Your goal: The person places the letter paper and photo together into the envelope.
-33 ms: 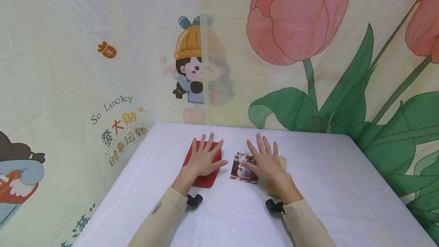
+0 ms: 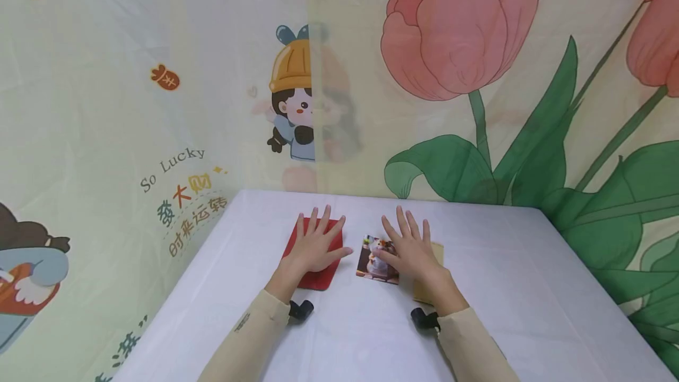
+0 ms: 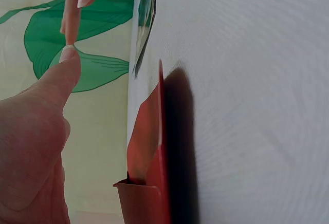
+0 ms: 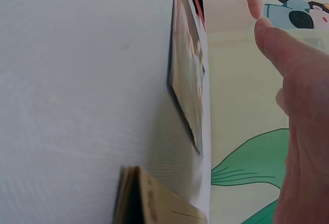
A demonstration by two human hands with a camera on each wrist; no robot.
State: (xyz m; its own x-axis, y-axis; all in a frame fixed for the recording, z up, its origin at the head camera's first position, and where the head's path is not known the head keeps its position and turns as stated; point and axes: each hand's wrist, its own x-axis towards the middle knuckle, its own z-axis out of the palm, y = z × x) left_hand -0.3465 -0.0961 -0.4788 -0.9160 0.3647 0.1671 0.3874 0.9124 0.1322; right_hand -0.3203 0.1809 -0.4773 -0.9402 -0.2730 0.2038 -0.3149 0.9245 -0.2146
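My left hand (image 2: 314,247), palm down with fingers spread, hovers over a flat red envelope (image 2: 320,280). In the left wrist view, the red envelope (image 3: 144,201) lies below the hand with a raised upper part, and a gap separates them. My right hand (image 2: 417,252) is likewise spread, above a photo card (image 2: 371,261) and a tan, kraft-like flat piece (image 2: 424,292), covering parts of both. The card pictures a white figure on a dark ground. From the right wrist, the tan piece (image 4: 169,203) shows a slightly parted edge. Neither hand holds anything.
A white-covered table (image 2: 504,287) carries the three flat things, lying side by side. Behind it hangs a printed cloth (image 2: 350,175) with tulips and cartoon figures. Dark wrist-worn devices (image 2: 302,310) sit at both sleeve cuffs.
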